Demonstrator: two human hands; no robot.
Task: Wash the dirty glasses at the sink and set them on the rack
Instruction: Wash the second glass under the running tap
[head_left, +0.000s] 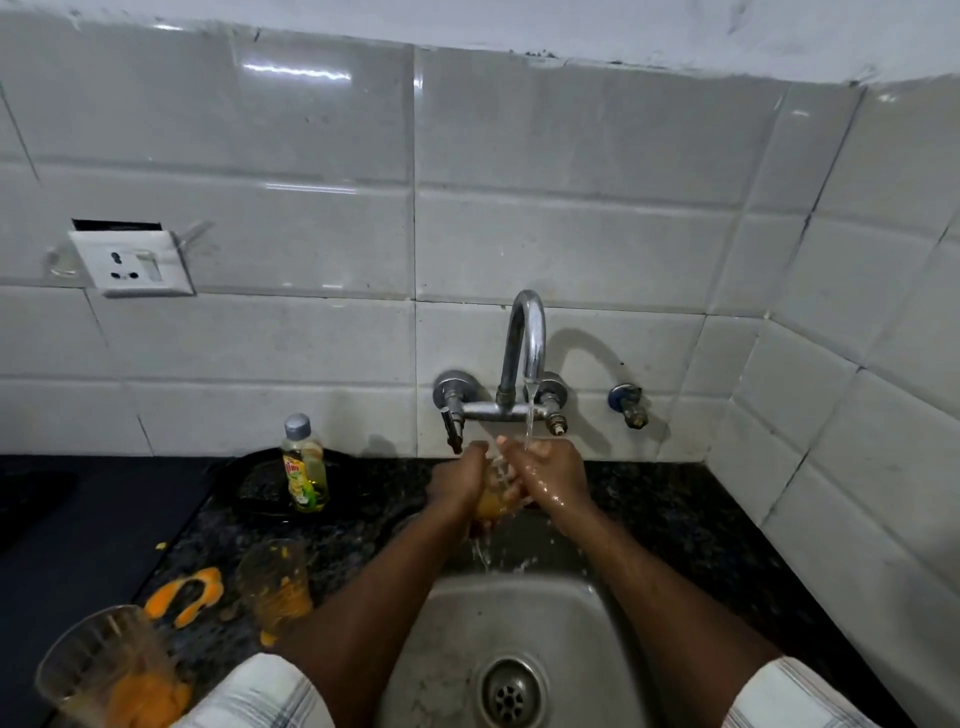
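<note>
Both hands up under the tap (525, 349), water running (529, 418). Left hand (460, 480) wrapped round a glass (494, 503) with orange residue, held over the back edge of the sink (566, 618). Right hand (553, 475) is wet, fingers curled onto the same glass from the other side; can't tell if they reach inside. Two more dirty glasses on the counter to the left: near one (106, 670), far one (272, 584), orange spill (184, 595) between them. Soap bottle (305, 467) by the wall.
</note>
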